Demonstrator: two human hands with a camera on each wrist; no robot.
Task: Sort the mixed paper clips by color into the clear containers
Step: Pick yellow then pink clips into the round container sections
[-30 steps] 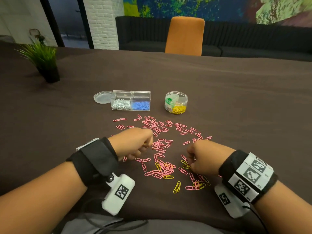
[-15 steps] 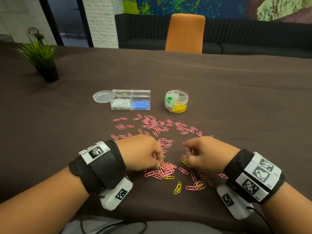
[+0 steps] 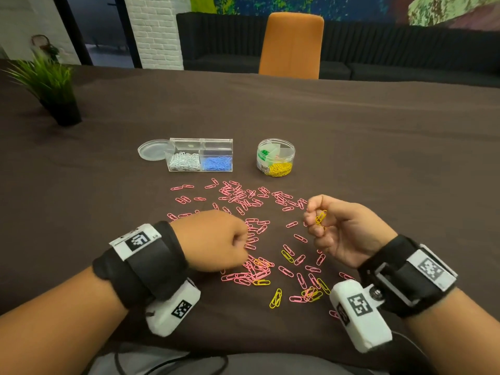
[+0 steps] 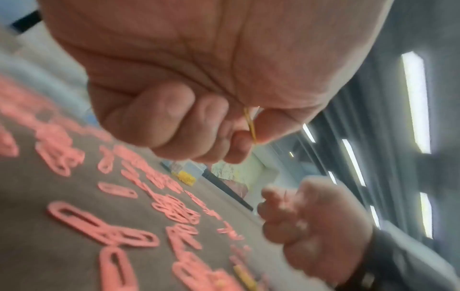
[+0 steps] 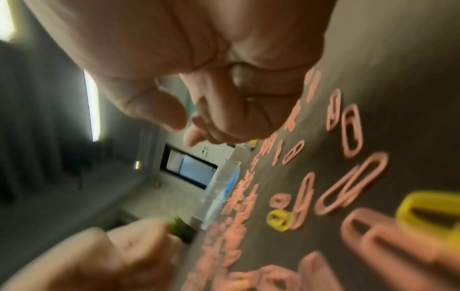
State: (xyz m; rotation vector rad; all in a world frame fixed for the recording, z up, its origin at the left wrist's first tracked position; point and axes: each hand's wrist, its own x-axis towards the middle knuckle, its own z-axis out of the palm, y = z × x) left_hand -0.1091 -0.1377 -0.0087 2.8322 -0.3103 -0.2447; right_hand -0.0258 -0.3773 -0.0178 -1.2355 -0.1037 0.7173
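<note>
The table [image 3: 378,136] carries a rectangular box [image 3: 201,155] and a round tub [image 3: 276,157] beyond scattered pink clips [image 3: 243,197]. The right hand [image 3: 341,231], raised, holds yellow clips [image 3: 321,217] in curled fingertips. The left hand [image 3: 213,240], fisted, pinches a yellow clip [image 4: 250,125] between thumb and finger.

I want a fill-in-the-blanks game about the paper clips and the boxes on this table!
1. The right hand holds up paper clips coloured ____.
2. In the rectangular clear box, the silver clips lie beside the ____ clips.
3. Most loose clips on the table are coloured ____.
4. The round container holds green clips and ____ clips.

Missing words: yellow; blue; pink; yellow
</note>
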